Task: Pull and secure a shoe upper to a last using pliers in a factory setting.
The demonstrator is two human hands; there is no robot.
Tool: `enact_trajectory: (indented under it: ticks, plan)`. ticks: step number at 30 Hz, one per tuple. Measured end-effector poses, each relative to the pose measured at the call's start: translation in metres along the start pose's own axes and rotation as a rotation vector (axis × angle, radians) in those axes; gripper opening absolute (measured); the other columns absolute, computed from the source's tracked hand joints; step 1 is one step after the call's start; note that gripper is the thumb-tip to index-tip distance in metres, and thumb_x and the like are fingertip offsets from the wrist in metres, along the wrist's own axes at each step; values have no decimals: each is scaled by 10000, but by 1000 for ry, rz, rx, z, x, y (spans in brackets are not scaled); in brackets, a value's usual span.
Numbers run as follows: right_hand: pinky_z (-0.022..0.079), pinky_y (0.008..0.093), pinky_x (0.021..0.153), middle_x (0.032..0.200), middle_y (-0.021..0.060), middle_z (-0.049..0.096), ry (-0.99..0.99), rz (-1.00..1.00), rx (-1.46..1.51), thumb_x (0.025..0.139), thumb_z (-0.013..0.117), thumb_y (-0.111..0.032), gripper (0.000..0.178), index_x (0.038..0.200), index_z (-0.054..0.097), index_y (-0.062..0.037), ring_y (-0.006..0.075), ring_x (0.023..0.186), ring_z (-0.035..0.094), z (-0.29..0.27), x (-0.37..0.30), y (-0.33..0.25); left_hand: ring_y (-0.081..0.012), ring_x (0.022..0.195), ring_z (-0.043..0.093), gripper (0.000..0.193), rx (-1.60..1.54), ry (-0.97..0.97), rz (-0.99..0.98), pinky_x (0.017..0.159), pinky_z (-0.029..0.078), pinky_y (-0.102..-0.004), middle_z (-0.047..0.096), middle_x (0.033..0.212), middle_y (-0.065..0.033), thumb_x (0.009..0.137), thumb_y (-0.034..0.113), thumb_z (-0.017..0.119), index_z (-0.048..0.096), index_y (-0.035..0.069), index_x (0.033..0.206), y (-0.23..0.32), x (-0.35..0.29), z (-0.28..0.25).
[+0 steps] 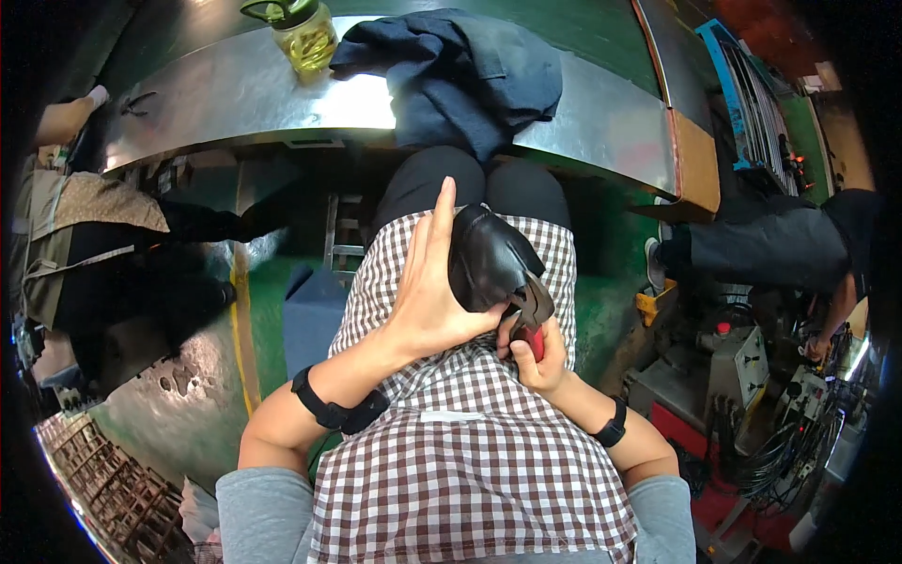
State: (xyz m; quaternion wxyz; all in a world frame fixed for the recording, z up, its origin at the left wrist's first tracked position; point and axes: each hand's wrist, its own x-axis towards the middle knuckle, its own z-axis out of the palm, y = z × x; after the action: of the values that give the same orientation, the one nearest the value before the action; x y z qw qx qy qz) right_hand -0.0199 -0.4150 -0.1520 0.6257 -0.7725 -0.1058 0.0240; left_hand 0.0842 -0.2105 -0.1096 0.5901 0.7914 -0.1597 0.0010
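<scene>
A glossy black rounded piece point(487, 254), leather-like in its sheen, lies over my lap; its exact kind does not show. My left hand point(432, 277) holds it from the left, fingers stretched along its side and thumb under its near end. In my right hand point(542, 359) are red-handled pliers point(536, 305), gripped by the handle. Their grey metal jaws are at the near right end of the black piece, and what lies between the jaws is hidden. Beneath both hands is my checked brown and white apron point(470, 470).
Ahead runs a metal-topped bench point(216, 89) bearing a dark blue cloth point(451, 70) and a green-lidded bottle point(305, 38). Other people point(103, 235) are at left and right point(770, 246). A machine with cables point(738, 367) stands at right, a wire rack point(113, 489) at lower left.
</scene>
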Motion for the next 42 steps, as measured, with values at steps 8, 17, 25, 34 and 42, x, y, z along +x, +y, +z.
enact_trajectory:
  ticks: [8, 17, 25, 34, 42]
  plan:
    - [517, 356, 609, 875, 207, 648, 7, -338, -214, 882, 694, -65, 258, 983, 479, 39, 287, 670, 653, 6, 1, 44, -358, 1235, 497, 1388, 64, 54, -10, 1073, 392, -433, 438, 1370, -246, 526, 186, 937, 41, -91, 1549, -2, -25, -1]
    - [541, 388, 567, 874, 149, 683, -386, -342, -44, 917, 672, -139, 220, 984, 474, -70, 283, 696, 695, -17, -21, 56, -383, 1116, 540, 1343, 88, 249, 292, 926, 446, -472, 489, 1344, -267, 524, 341, 968, 178, -95, 1519, -10, -63, 1]
    - [532, 373, 593, 904, 167, 677, -200, -3, 27, 832, 730, -32, 261, 990, 525, -65, 262, 730, 691, -8, -53, 61, -400, 1146, 543, 1321, 53, 273, 265, 948, 447, -477, 483, 1345, -290, 537, 364, 964, 201, -105, 1507, -13, -59, 3]
    - [488, 340, 530, 865, 191, 651, -136, -445, -174, 779, 722, 45, 266, 888, 485, -7, 245, 631, 626, 11, 30, 22, -363, 1120, 511, 1376, 121, 231, 101, 959, 436, -461, 517, 1265, -229, 488, 360, 987, 192, -104, 1511, -12, -44, -5]
    - [495, 356, 603, 853, 162, 622, -190, -227, -108, 824, 714, -12, 217, 931, 527, 14, 288, 665, 613, 6, 43, -12, -261, 1152, 584, 1379, 51, 175, -61, 1026, 462, -370, 534, 1237, -156, 512, 153, 931, 62, -22, 1569, -12, -34, -18]
